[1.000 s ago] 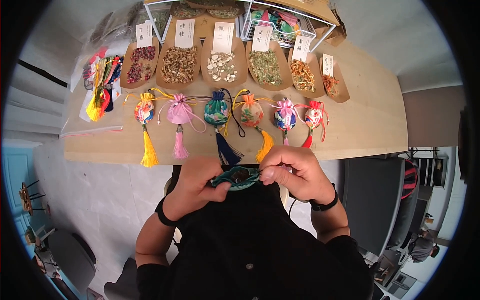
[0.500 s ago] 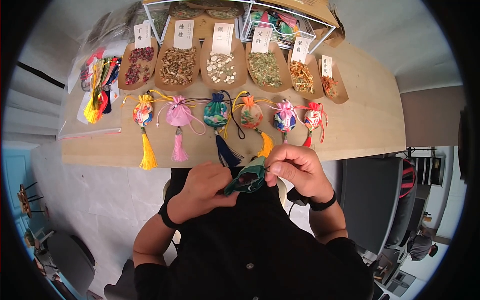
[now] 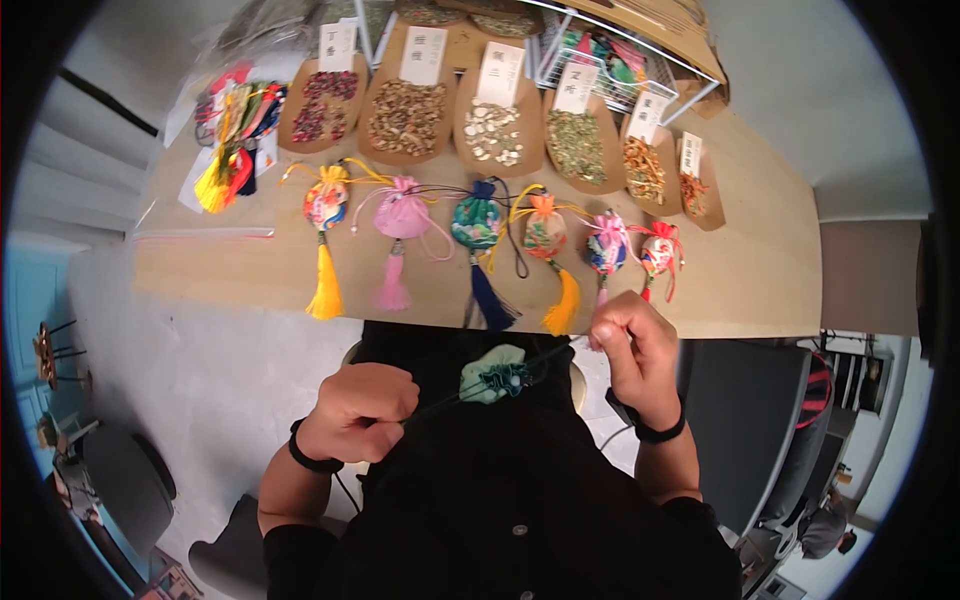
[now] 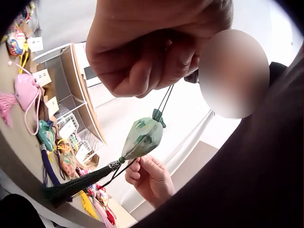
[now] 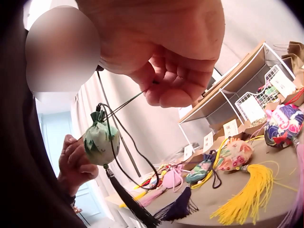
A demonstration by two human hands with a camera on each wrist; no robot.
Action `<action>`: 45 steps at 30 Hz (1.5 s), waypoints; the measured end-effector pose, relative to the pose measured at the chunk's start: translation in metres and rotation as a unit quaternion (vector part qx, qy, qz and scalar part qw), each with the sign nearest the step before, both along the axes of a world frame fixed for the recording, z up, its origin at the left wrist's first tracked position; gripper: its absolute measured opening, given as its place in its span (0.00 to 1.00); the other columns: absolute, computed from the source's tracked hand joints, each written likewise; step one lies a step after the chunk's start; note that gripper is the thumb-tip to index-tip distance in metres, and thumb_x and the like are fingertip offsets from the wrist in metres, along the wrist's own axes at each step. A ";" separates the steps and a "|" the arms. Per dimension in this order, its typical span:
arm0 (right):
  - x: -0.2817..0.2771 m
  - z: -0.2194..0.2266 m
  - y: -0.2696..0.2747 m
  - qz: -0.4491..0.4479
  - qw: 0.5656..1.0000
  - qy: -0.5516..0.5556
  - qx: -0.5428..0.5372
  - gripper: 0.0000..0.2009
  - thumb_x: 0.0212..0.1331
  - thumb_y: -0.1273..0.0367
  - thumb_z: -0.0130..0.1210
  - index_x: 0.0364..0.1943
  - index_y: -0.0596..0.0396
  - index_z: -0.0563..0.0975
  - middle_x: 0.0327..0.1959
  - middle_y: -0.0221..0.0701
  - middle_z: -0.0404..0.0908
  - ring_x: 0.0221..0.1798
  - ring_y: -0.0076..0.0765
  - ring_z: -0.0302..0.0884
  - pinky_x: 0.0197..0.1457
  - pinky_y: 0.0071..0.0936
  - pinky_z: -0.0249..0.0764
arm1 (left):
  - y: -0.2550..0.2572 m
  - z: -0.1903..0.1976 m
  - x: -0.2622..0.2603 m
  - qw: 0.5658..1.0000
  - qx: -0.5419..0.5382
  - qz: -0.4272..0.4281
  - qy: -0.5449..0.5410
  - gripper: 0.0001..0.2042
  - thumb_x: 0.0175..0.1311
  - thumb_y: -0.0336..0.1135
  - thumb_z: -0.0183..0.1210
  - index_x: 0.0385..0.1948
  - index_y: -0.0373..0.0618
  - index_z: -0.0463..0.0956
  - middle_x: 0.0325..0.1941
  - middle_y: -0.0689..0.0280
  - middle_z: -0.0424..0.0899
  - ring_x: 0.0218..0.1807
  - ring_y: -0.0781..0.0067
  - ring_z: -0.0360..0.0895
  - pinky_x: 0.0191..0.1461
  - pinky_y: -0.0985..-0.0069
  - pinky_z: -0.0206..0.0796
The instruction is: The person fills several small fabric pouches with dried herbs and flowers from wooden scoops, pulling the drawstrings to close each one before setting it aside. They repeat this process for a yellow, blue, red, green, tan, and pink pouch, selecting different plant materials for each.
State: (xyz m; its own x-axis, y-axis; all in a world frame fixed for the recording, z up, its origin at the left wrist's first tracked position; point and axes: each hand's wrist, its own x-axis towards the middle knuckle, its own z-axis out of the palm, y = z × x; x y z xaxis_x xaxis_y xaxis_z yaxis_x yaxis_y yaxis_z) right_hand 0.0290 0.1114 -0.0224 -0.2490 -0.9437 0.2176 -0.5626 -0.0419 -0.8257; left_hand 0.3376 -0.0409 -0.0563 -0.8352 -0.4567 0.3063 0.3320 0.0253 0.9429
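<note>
A pale green pouch (image 3: 492,376) with a gathered, closed mouth hangs between the two hands in front of the lap. My left hand (image 3: 362,412) grips a dark cord on its left side; my right hand (image 3: 638,358) pinches the cord on the other side. In the left wrist view the pouch (image 4: 142,137) bears a dark green tassel (image 4: 78,185). The right wrist view shows the pouch (image 5: 101,142) round and full, with taut cords running up to the fingers of my right hand (image 5: 166,61) and a loose dark loop beside it.
On the table (image 3: 750,280) lies a row of several tasselled pouches, among them a pink one (image 3: 400,212). Behind them stand paper trays of dried herbs with cards, such as one tray (image 3: 406,115). A tassel bundle (image 3: 238,140) lies left; a wire basket (image 3: 600,75) stands behind.
The hands have moved apart, and the pouch mouth, open earlier, is now drawn closed. Cords are stretched out to both sides. The head view has shifted, so the table items appear farther right.
</note>
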 end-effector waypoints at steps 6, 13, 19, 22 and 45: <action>0.017 -0.014 -0.030 0.050 0.995 -0.073 0.043 0.06 0.72 0.73 0.60 0.36 0.60 0.79 0.31 0.33 0.81 0.31 0.32 0.79 0.37 0.27 0.74 | -0.003 -0.013 0.037 0.968 0.201 0.117 -0.095 0.10 0.54 0.22 0.51 0.16 0.39 0.60 0.16 0.67 0.62 0.22 0.77 0.56 0.26 0.73 0.46; 0.055 -0.026 -0.101 0.124 0.990 -0.012 0.066 0.06 0.67 0.71 0.62 0.34 0.60 0.79 0.28 0.40 0.78 0.28 0.45 0.78 0.33 0.38 0.72 | -0.035 -0.003 0.066 0.916 0.196 0.278 -0.212 0.15 0.67 0.23 0.45 0.17 0.44 0.60 0.18 0.76 0.59 0.23 0.86 0.52 0.27 0.77 0.43; 0.076 -0.042 -0.142 0.096 0.991 0.021 0.086 0.09 0.71 0.68 0.60 0.36 0.61 0.80 0.25 0.32 0.79 0.26 0.27 0.75 0.32 0.28 0.72 | -0.089 -0.030 0.061 0.896 0.111 0.343 -0.260 0.18 0.75 0.32 0.47 0.17 0.49 0.61 0.18 0.78 0.61 0.23 0.87 0.53 0.27 0.79 0.44; 0.074 -0.061 -0.157 0.065 0.994 0.021 0.085 0.09 0.71 0.68 0.59 0.37 0.62 0.80 0.25 0.32 0.80 0.27 0.25 0.76 0.33 0.27 0.73 | -0.113 -0.041 0.051 0.892 0.090 0.364 -0.251 0.18 0.75 0.33 0.49 0.18 0.48 0.65 0.19 0.78 0.63 0.23 0.88 0.55 0.27 0.79 0.46; 0.070 -0.066 -0.147 0.104 0.992 0.026 0.074 0.10 0.67 0.71 0.63 0.47 0.61 0.84 0.35 0.41 0.87 0.33 0.40 0.85 0.39 0.33 0.78 | -0.069 -0.046 -0.007 0.739 -0.413 0.399 -0.352 0.26 0.43 0.32 0.75 0.47 0.45 0.76 0.43 0.58 0.74 0.46 0.51 0.76 0.48 0.58 0.71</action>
